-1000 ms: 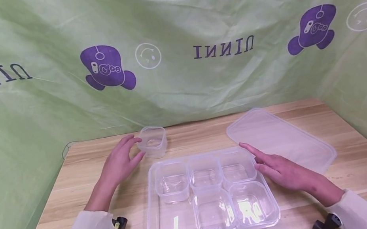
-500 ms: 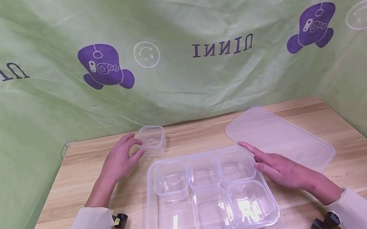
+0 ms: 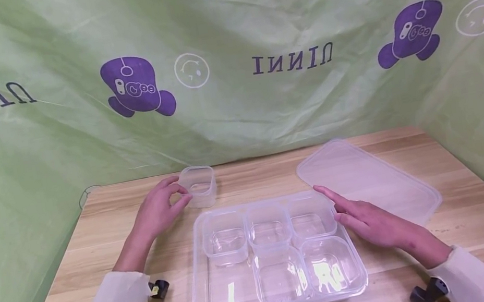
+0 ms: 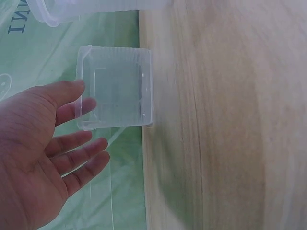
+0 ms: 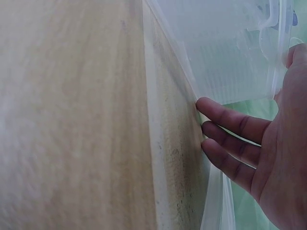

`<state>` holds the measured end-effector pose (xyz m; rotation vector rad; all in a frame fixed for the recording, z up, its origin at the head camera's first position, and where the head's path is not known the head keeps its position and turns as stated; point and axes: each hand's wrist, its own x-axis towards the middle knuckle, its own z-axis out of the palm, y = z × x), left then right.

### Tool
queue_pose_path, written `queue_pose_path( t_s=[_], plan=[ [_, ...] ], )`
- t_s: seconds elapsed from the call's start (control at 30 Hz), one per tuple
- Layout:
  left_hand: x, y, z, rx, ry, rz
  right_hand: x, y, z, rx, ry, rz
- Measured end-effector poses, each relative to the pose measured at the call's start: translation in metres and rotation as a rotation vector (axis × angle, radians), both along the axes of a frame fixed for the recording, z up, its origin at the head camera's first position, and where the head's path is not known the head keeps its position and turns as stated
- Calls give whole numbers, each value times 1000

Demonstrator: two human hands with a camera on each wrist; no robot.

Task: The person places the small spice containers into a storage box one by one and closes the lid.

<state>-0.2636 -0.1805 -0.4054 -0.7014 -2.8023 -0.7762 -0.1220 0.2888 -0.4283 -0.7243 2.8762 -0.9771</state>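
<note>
My left hand [image 3: 158,209] is at a small clear plastic container [image 3: 202,189] near the table's back edge. Its thumb and index finger pinch the near left rim; through the clear wall in the left wrist view, a finger [image 4: 88,105] shows. The other fingers stay apart and loosely bent. In front of it lies a large clear plastic box [image 3: 199,284], where several similar small containers [image 3: 283,276] fill the back row and the front middle and right. My right hand [image 3: 372,223] rests with fairly straight fingers [image 5: 235,120] against the box's right side.
A translucent flat lid [image 3: 364,174] lies at the back right, behind my right hand. A green printed curtain [image 3: 235,110] hangs around the wooden table [image 3: 90,243]. Black wrist devices [image 3: 428,294] sit at both cuffs.
The left thumb and index finger have drawn together at the small container's rim, and the container has shifted very slightly left. The right hand and the large box stay put.
</note>
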Motion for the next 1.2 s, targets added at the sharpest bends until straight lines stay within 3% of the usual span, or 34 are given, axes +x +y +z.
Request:
queue_pose_path(
  t_s=[0.8, 1.2],
  plan=[
    [3, 0, 0, 59, -20, 34, -2, -2, 0, -9, 9, 19],
    [8, 2, 3, 36, 28, 31, 1, -1, -1, -5, 15, 2]
  ],
)
